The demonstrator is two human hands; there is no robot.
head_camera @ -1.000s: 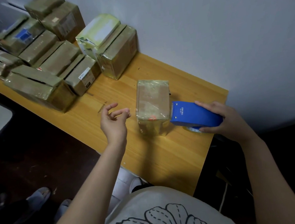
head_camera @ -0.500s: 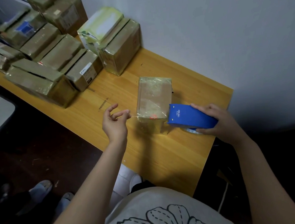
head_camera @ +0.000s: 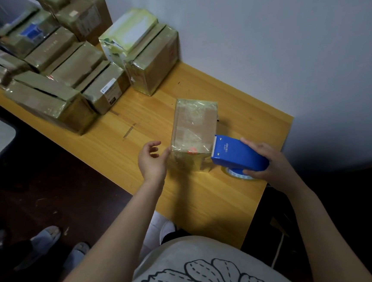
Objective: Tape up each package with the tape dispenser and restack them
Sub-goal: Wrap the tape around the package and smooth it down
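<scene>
Far left on the wooden table (head_camera: 208,197), the stacked packages (head_camera: 66,68) stand in rows against the wall (head_camera: 261,33). All appear wrapped in glossy tape. One pale green-white box (head_camera: 128,31) rests on a brown carton (head_camera: 153,62) at the right end of the group.

Left hand (head_camera: 152,163): fingers loosely curled and mostly unclenched, the fingertips (head_camera: 167,152) at the near-left edge of the package in work. It appears to pinch or press a clear tape end there. Whether the tape is actually gripped cannot be told.

Package in work (head_camera: 194,129): a brown cardboard box standing alone near the middle of the table, well apart from the stack. Clear film covers its top face and wrinkles over the near end. A small red mark shows at the near top edge.

Handling, as judged:
- The box is rigid and probably light for its size.
- The taped surfaces are slick. Take hold across opposite side walls, not on the filmed top.
- Loose tape is thin and clings to skin. Keep it taut while laying it down.

Right hand (head_camera: 265,163): wrapped around the rear of the blue tape dispenser (head_camera: 238,155), grasping it firmly. The serrated cutter end touches the near-right corner of the box. The tape roll (head_camera: 237,173) shows beneath the dispenser body, just above the table.
</scene>
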